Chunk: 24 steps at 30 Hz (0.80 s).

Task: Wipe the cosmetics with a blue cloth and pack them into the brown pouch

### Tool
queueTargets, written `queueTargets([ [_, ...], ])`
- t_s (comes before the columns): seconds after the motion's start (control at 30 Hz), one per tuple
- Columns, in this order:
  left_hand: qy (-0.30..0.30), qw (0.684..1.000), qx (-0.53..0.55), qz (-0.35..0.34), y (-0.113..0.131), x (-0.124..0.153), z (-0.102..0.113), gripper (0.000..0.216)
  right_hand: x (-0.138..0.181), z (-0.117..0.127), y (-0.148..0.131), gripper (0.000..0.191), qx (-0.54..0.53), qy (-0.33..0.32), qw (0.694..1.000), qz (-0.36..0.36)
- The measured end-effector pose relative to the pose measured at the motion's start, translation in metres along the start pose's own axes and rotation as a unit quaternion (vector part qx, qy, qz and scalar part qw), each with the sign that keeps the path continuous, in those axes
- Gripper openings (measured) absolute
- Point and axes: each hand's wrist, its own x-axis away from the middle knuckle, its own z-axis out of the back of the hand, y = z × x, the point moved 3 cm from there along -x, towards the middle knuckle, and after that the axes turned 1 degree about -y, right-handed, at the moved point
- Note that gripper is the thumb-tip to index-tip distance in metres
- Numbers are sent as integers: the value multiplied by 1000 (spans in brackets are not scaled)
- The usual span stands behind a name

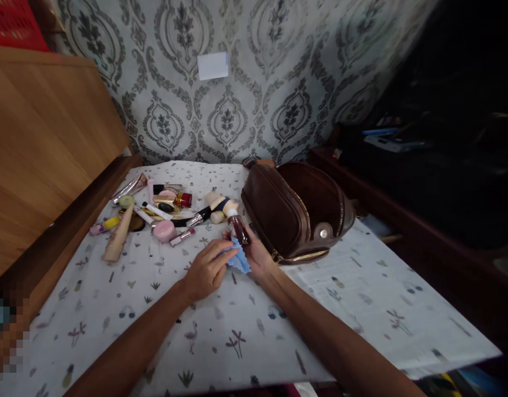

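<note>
My right hand (259, 258) is closed round a small dark red bottle with a pale cap (238, 226), held just above the patterned cloth. My left hand (207, 269) pinches a light blue cloth (239, 261) against the lower part of that bottle. Both hands are close to the front of an open brown leather pouch (295, 212) with a gold zip, which lies on its side to the right. A heap of cosmetics (163, 212) lies to the left: tubes, brushes, a pink compact, lipsticks.
The white patterned tablecloth (221, 331) covers the surface. A wooden board (43, 143) rises on the left. Patterned wallpaper with a white card (212, 65) stands behind. A dark shelf with objects (403, 143) runs along the right.
</note>
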Motion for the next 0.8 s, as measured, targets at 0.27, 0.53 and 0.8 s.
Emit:
queueTargets([
  [0.27, 51, 991, -65, 101, -17, 6, 1, 57, 11, -20, 7, 11, -42, 13, 999, 25],
  [0.53, 65, 988, -27, 139, -28, 9, 2, 52, 6, -17, 3, 22, 5, 24, 997, 75],
  [0.8, 59, 994, 12, 95, -19, 5, 7, 51, 1, -9, 1, 22, -8, 31, 999, 39],
])
